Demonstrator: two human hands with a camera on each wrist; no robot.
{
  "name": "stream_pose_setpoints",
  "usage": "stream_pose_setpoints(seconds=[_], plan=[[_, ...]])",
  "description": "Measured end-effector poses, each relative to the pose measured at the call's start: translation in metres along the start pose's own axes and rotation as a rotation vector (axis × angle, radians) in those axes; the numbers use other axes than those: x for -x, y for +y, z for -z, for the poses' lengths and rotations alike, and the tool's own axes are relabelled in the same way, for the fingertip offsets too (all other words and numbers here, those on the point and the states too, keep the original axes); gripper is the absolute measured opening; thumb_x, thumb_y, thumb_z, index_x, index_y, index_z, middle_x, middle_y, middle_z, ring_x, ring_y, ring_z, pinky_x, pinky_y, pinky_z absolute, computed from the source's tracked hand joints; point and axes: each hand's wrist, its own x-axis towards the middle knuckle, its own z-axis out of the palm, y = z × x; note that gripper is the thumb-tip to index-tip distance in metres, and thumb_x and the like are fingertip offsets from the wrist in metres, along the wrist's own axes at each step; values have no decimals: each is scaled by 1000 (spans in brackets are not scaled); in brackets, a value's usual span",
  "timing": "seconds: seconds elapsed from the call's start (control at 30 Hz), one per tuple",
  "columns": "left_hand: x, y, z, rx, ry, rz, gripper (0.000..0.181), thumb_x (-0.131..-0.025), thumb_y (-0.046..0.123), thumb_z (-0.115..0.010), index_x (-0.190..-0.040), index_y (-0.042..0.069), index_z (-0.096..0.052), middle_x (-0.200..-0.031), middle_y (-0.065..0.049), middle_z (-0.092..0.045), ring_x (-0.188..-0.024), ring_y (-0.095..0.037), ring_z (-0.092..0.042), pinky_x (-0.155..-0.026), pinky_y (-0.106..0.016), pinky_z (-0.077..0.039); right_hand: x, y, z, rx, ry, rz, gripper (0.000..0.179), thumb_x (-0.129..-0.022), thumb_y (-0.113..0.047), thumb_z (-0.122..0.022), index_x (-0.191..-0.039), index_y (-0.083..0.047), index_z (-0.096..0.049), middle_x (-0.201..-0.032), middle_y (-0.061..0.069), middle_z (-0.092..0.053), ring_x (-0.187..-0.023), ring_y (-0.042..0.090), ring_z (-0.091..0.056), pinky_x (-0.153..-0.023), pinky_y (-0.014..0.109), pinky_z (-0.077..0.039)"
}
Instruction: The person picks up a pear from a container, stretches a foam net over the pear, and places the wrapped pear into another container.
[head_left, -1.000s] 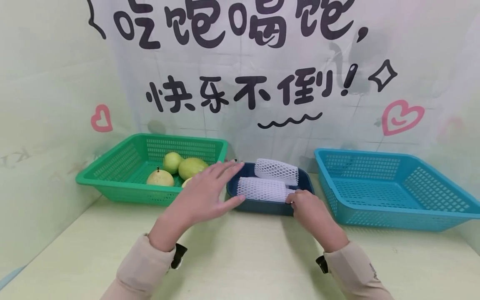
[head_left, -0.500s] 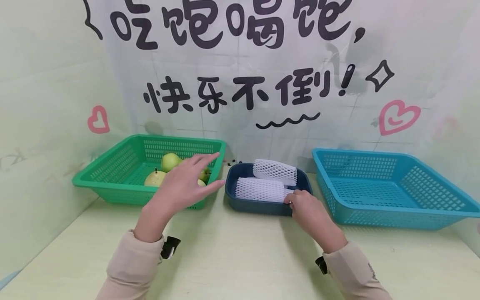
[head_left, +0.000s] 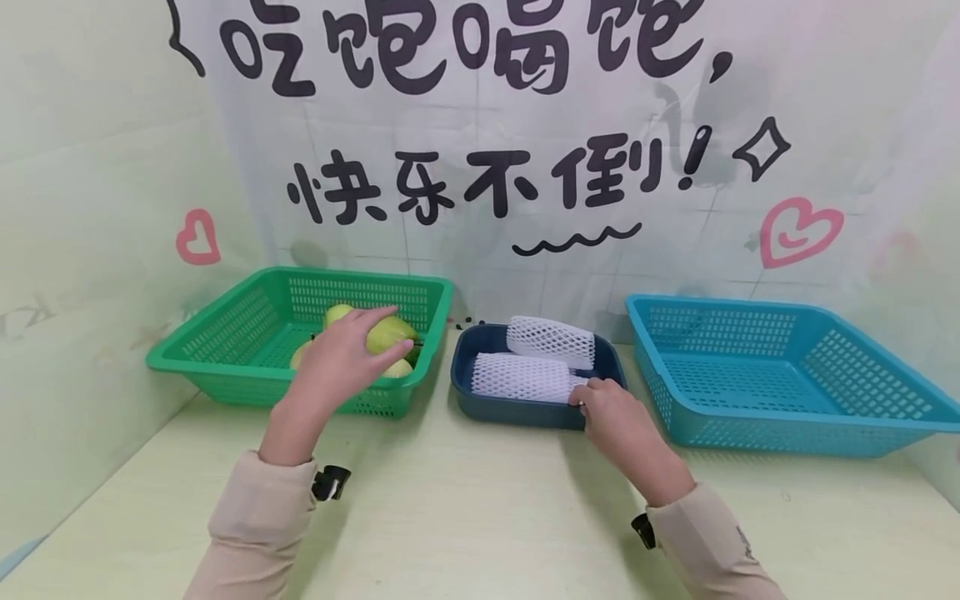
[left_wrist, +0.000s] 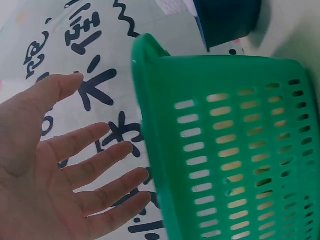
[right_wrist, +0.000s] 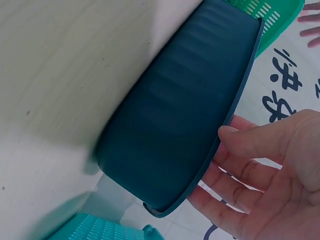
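Note:
My left hand [head_left: 333,362] hovers over the near right part of the green basket [head_left: 247,390], fingers spread and holding nothing. Just past its fingertips lies an oblong green fruit [head_left: 392,335]; paler round fruits beside it are partly hidden by the hand. In the left wrist view the fingers [left_wrist: 102,195] are apart from the basket's rim. My right hand [head_left: 618,421] grips the near right rim of a small dark blue tray [head_left: 517,413], thumb outside and fingers inside. Two white foam fruit nets [head_left: 521,377] lie in that tray, near the right fingertips.
A blue plastic basket [head_left: 757,432] stands on the right, close beside the dark tray. Behind everything hangs a white cloth [head_left: 480,275] with black lettering. All containers sit on a pale wooden table [head_left: 480,517].
My left hand has moved left, away from beside the dark tray to above the green basket's fruit. The right hand has stayed at the tray's rim.

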Motion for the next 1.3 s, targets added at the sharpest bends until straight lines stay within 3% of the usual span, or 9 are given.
stream_pose_setpoints(seconds=[0.27,0.63,1.0,1.3], plan=[[-6,-16,-12,32,-32,35,61,-91,44,-53,-139,8,-42,-140,-24,-41,-126,-44,-39,-91,-60,-40,0,0,1,-9,-1,2,16,-83,5,-60,-92,-5,-70,-86,8,-63,-86,25,-59,-71,38,-52],[-12,-35,-31,-18,-34,80,59,-91,41,-52,-138,8,-42,-140,-24,-41,-119,-44,-46,-88,-58,-42,1,1,1,-15,-16,-4,16,-82,5,-60,-92,-4,-69,-86,8,-64,-86,26,-59,-72,38,-52],[-14,-42,-34,-86,-89,124,60,-90,50,-47,-137,14,-45,-138,-18,-46,-111,-41,-53,-74,-51,-46,1,0,1,-14,4,23,16,-81,6,-61,-90,-5,-69,-85,7,-64,-84,25,-59,-71,37,-52],[-20,-44,-33,-137,-182,102,63,-89,56,-42,-135,14,-48,-135,-15,-51,-109,-39,-55,-78,-52,-46,0,1,0,-6,9,19,16,-81,6,-60,-90,-5,-69,-84,8,-63,-83,26,-59,-72,38,-52]])
